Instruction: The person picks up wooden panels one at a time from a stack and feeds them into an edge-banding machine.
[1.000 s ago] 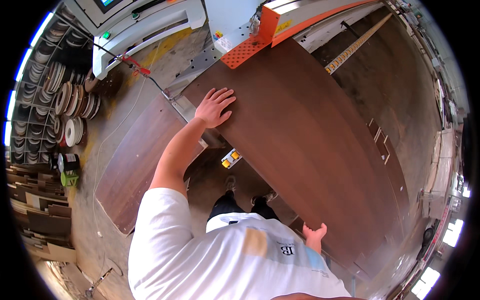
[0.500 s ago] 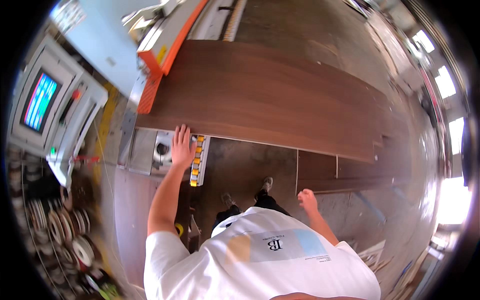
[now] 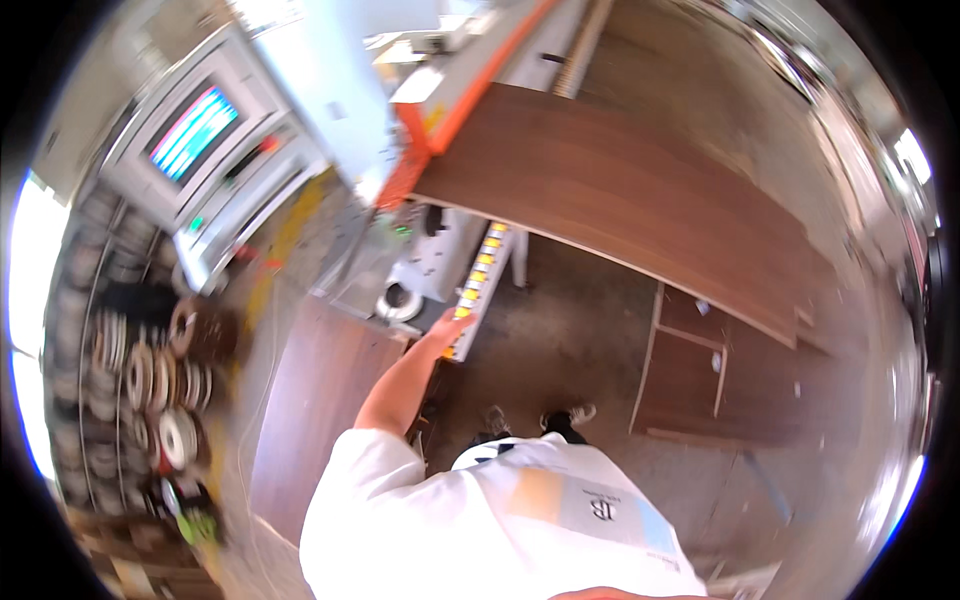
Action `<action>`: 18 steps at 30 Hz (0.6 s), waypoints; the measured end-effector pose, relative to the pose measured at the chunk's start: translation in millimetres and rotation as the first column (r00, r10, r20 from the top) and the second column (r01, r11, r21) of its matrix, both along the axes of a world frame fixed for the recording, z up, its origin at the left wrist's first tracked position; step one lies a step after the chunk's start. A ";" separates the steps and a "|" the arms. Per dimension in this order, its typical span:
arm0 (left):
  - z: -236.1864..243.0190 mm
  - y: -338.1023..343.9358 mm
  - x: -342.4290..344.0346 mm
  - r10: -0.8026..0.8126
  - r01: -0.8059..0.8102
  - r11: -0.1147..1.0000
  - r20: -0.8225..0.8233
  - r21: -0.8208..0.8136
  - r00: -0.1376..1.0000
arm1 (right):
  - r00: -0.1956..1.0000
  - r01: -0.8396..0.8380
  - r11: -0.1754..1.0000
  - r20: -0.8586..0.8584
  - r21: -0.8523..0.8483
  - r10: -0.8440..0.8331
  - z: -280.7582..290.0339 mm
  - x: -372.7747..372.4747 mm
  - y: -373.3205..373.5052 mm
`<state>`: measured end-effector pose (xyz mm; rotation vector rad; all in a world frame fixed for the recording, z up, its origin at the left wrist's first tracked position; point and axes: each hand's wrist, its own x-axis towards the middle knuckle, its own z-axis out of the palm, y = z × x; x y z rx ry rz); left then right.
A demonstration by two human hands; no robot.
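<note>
My left hand [image 3: 448, 326] is over the near end of a rail with yellow rollers [image 3: 480, 262], touching it or just above it. Its fingers are smeared, so their pose is unclear. A long dark brown wood-grain panel [image 3: 620, 190] lies beyond the hand, its left end beside the orange guard [image 3: 405, 175] of a machine. Left of the rail are a metal bed [image 3: 430, 268] and a white ring-shaped roll [image 3: 400, 302]. My right hand is not visible.
A control console [image 3: 200, 140] with a lit screen stands at the left. Rolls of edging tape [image 3: 180, 436] fill a rack below it. Another brown panel [image 3: 320, 400] lies left of my arm. Smaller brown panels [image 3: 680, 370] are stacked low on the right.
My left hand has come off the long panel's near edge and back to the roller rail. My right hand has gone out of sight. The view has turned, shifting the machine rightward.
</note>
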<state>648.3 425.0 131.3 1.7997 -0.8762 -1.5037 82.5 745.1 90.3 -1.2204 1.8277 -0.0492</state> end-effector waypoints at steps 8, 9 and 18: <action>16.0 23.4 7.2 -0.015 0.006 0.996 0.108 0.086 0.994 | 0.977 -0.215 0.973 -0.029 -0.085 0.213 18.0 -23.1 -69.4; 17.5 22.1 1.3 -0.037 0.027 0.997 0.134 0.073 0.990 | 0.972 -0.236 0.967 -0.045 -0.096 0.232 20.0 -29.2 -70.6; 9.1 7.6 -25.0 0.047 -0.046 0.997 -0.031 0.057 0.998 | 0.993 -0.094 0.948 0.036 -0.306 0.110 19.7 -46.9 -68.7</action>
